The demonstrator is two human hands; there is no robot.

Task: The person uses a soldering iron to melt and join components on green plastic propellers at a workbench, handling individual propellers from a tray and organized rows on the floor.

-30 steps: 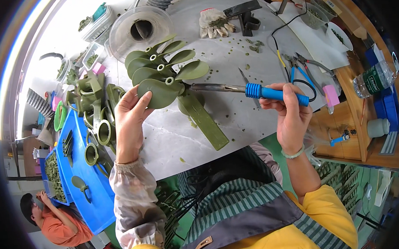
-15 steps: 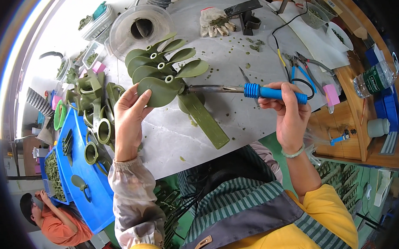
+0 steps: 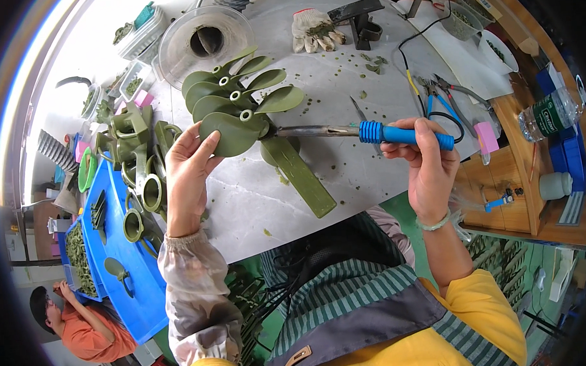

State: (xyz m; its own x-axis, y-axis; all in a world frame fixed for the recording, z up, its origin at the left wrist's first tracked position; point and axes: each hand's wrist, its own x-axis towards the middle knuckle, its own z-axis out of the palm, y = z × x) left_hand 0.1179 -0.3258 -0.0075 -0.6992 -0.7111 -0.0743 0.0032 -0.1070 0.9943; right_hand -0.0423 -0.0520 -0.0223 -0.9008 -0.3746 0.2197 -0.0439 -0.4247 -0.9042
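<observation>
My left hand (image 3: 192, 167) pinches one blade of an olive-green propeller (image 3: 230, 135) between thumb and fingers. That propeller is the nearest in a row of several alike, each with a round hub. In my right hand (image 3: 431, 165) is a soldering iron (image 3: 404, 136) with a blue handle, gripped from above and below. Its dark metal shaft points left, and the tip meets the propeller close to the hub. Whether the tip sinks into the plastic cannot be made out. Below the hub a flat green bar (image 3: 299, 176) slants toward the table's front edge.
Green molded parts (image 3: 134, 156) crowd the left, beside a blue bin (image 3: 112, 189). A round clear tub (image 3: 185, 58) and a stained glove (image 3: 313, 30) lie at the back. Blue-handled pliers (image 3: 445, 103) and a plastic bottle (image 3: 549, 116) are rightward. A person (image 3: 85, 326) sits far left.
Hardly anything differs. My left hand and the propellers have shifted very slightly left, and the soldering iron stays against the same propeller near its hub.
</observation>
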